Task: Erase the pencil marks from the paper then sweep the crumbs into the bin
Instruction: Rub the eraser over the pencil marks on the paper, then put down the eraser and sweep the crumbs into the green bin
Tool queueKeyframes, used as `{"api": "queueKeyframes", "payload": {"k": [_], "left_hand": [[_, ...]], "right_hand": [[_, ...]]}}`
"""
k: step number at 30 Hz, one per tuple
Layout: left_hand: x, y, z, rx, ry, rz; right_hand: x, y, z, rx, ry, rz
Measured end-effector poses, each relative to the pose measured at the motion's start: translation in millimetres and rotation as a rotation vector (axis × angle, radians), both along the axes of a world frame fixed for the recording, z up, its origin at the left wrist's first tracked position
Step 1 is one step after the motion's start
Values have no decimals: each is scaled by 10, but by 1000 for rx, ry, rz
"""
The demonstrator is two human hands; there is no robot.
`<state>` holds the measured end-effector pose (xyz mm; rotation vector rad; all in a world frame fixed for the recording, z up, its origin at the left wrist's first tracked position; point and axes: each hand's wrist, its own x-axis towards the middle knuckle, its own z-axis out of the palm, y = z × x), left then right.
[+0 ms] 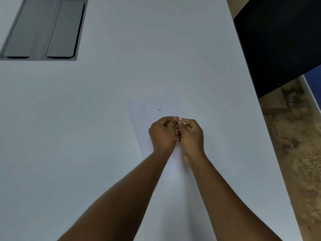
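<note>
Holding both hands together above the paper [156,119], the person has the left hand [162,132] and the right hand [191,134] touching at the fingertips. Fingers of both hands are curled inward. A small white object [180,121], probably the eraser, shows between the thumb tips; which hand carries its weight cannot be told, though both appear to pinch it.

Location of the work: the paper lies on the white bench [69,136], nearer the right edge than the left, with its long axis running from the near edge away toward the far edge, tilted slightly. Its left border is faintly visible; its right border is not.

One short dark pencil mark [159,109] remains on the sheet. It lies just beyond the fingertips, toward the far edge and slightly left, closer to the left hand. Judged from this, the next stroke requires a short reach forward and left, with one hand free to press the sheet flat.

No crumbs can be made out. A black bin [278,40] stands off the far right corner, on the right hand's side. A grey cable hatch [45,28] sits at the far left corner.
</note>
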<state>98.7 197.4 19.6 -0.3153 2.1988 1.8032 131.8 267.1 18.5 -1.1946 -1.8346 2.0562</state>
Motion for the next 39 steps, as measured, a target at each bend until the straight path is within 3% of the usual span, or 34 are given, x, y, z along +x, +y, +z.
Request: {"api": "queueKeyframes", "payload": {"k": [7,11,19,24,32,39], "left_hand": [[70,149,-48,-96,53,95],[83,83,-132,-277,153,-53],[-5,-176,-182,-330,264,-272],[-101,-487,-264,-315,326,-332],[-117,-1010,-664,-844,544,-538],[-136,-1210,-827,-925,531,-618]], "right_hand": [[24,71,-17,319,-21,61],[49,221,1,398,13,107],[10,608,14,605,21,166],[-3,730,-5,523,34,118],[-174,761,-135,609,-55,334],[-927,909,-236,747,-25,428]]}}
